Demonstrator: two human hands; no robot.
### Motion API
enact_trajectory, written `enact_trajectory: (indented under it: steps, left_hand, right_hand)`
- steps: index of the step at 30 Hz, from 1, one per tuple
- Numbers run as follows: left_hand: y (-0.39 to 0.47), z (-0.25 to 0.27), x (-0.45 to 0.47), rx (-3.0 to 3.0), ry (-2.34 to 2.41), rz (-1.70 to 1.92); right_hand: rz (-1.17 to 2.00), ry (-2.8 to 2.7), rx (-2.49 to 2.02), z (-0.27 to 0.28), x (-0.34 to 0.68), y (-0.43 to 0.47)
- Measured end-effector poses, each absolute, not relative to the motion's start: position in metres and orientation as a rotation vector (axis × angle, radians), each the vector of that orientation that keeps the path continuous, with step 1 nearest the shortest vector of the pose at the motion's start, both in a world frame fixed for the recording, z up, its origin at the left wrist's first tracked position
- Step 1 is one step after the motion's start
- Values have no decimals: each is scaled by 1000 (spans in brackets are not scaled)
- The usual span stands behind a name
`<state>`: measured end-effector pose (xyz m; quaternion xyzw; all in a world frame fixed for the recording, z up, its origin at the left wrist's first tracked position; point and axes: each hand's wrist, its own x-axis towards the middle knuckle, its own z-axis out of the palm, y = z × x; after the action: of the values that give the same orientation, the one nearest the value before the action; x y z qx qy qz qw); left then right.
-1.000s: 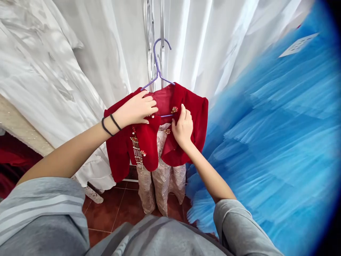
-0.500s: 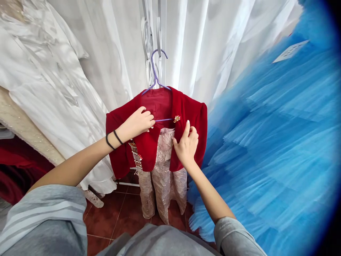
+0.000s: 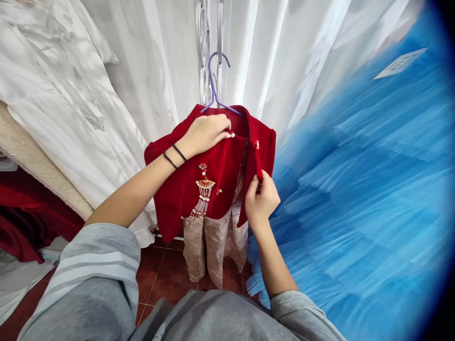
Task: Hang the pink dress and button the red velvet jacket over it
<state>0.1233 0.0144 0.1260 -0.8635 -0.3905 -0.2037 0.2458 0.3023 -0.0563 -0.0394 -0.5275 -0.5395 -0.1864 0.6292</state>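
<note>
In the head view a red velvet jacket (image 3: 170, 189) hangs on a purple hanger (image 3: 213, 90), over a pale pink patterned garment (image 3: 215, 246). My left hand (image 3: 209, 132) is closed on the jacket's front edge near the collar, pulling that panel across to the right. The other front edge is pinched in my right hand (image 3: 262, 199), lower down and lifted outward. A beaded tassel ornament (image 3: 205, 189) decorates the left panel. On the right lapel sits a small beaded button (image 3: 257, 144).
White gowns (image 3: 53, 94) hang at the left, above dark red fabric (image 3: 31, 213). A full blue tulle dress (image 3: 355, 189) fills the right side. Behind the jacket are a white curtain (image 3: 149, 57) and a white metal rack (image 3: 202, 42). The floor (image 3: 167, 274) is red tile.
My left hand has drawn the left panel rightward over the opening, turning its ornament forward. My right hand has gone from spread fingers to gripping the right front edge.
</note>
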Motion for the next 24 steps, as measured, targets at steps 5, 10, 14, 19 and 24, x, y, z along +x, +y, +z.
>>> enact_trajectory:
  steps: [5,10,14,19,24]
  left_hand:
    - [25,107,122,-2389,-1240,-493]
    - [30,112,118,-2439,-1271,-619]
    - [25,105,118,-2441,-1150,-731]
    - [9,54,109,-2115,-1061,-868]
    - [6,10,89,-1978,-1260,-673]
  right_hand:
    - [-135,-1290,-1099,-20,281,-87]
    - [290,-1684,-793,-37,198,-58]
    - [502,-1961,-699,-66,159,-21]
    - [568,-1928,-747,-81,153,-4]
    - [1053,-1682,-612,-88,161,-11]
